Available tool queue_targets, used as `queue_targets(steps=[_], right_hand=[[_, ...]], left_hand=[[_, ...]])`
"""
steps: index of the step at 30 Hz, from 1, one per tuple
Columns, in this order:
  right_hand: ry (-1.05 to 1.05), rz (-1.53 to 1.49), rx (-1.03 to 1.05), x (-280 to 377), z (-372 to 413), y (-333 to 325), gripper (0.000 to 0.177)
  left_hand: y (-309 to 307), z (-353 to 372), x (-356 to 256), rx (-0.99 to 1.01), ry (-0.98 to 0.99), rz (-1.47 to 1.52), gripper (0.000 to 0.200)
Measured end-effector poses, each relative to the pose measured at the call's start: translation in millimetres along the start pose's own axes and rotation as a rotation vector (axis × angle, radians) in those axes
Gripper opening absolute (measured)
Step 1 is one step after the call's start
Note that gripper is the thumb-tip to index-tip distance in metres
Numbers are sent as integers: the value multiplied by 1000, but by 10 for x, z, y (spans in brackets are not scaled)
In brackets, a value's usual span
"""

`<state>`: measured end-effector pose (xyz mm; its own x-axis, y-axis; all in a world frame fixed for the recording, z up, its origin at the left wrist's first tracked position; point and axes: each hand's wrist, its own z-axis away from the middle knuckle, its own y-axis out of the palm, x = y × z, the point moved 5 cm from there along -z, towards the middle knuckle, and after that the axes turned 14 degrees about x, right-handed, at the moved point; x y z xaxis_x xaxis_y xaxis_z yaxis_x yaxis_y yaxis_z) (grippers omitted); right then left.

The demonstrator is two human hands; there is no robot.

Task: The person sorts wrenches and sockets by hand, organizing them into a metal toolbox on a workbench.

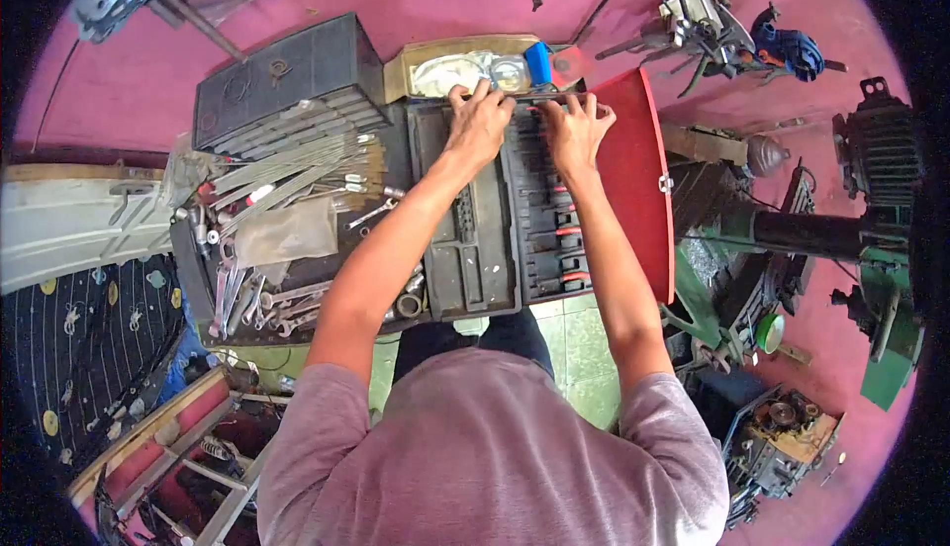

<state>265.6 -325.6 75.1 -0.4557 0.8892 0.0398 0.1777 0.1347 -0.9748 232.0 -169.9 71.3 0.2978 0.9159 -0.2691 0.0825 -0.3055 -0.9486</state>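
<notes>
A black toolbox tray [487,294] lies in front of me, divided into compartments. Joined along its right side is a black tool rack [539,249] with several red-handled tools [569,232] set in a column. My left hand [479,126] reaches to the tray's far end, fingers bent down at its edge. At the rack's far end is my right hand [577,134], its fingers curled in and bent. What lies under either set of fingertips is hidden. A red lid [638,180] with a metal latch stands folded out on the right.
Left of the tray, wrenches [233,294], sockets, a plastic bag [287,234] and long thin rods [297,165] crowd the bench. Behind are a grey drawer cabinet [282,81] and an open cardboard box [401,71]. A green drill-press-like machine [891,289] stands at right.
</notes>
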Motion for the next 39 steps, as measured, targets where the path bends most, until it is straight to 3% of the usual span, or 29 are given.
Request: queue_targets(steps=[5, 13, 15, 19, 21, 31, 37, 39], right_hand=[[32, 33, -19, -259, -169, 262, 29], [24, 14, 7, -330, -142, 472, 26], [28, -107, 8, -347, -150, 471, 25], [52, -29, 35, -330, -178, 415, 21], [39, -16, 37, -320, -194, 432, 21], [-107, 15, 100, -207, -326, 473, 14], [-113, 43, 116, -246, -336, 444, 18], [-87, 112, 141, -255, -372, 454, 34]], left_hand=[[253, -280, -36, 88, 23, -163, 36], [472, -322, -12, 161, 56, -277, 26], [478, -322, -14, 152, 50, -282, 26], [463, -293, -57, 66, 12, -287, 24], [462, -303, -79, 70, -14, -270, 12], [461, -344, -114, 106, -11, -276, 13], [436, -374, -124, 124, -17, -286, 12], [455, -398, -106, 137, -8, -270, 13]])
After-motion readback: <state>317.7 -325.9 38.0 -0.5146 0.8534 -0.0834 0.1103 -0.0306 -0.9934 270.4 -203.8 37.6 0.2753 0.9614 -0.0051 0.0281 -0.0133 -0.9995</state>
